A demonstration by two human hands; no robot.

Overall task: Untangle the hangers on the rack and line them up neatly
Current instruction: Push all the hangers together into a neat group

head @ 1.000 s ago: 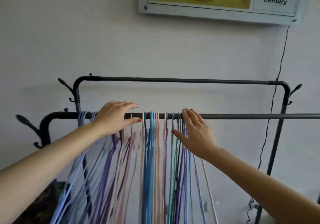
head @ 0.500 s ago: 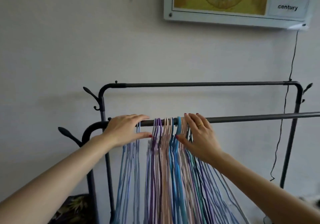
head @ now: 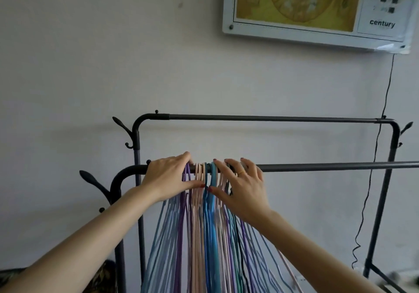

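Observation:
Several thin hangers (head: 204, 236) in blue, purple, pink and teal hang packed together on the near bar of the black rack (head: 328, 166). My left hand (head: 169, 178) lies flat against the bunch's left side, fingers over the bar and thumb under it. My right hand (head: 242, 185) presses on the bunch's right side, fingers spread over the hooks, a ring on one finger. The hooks between my thumbs show as a tight row; those under my palms are hidden. Neither hand is closed round a hanger.
The rack's far bar (head: 272, 117) runs higher and behind, with coat hooks (head: 123, 126) at its ends. A framed picture (head: 317, 9) hangs on the white wall, a black cable (head: 371, 156) dropping from it. A patterned dark object (head: 99, 279) sits low left.
Both hands have pushed inward, squeezing the spread-out hangers into one tight bunch near the bar's left end. The view has shifted left and up.

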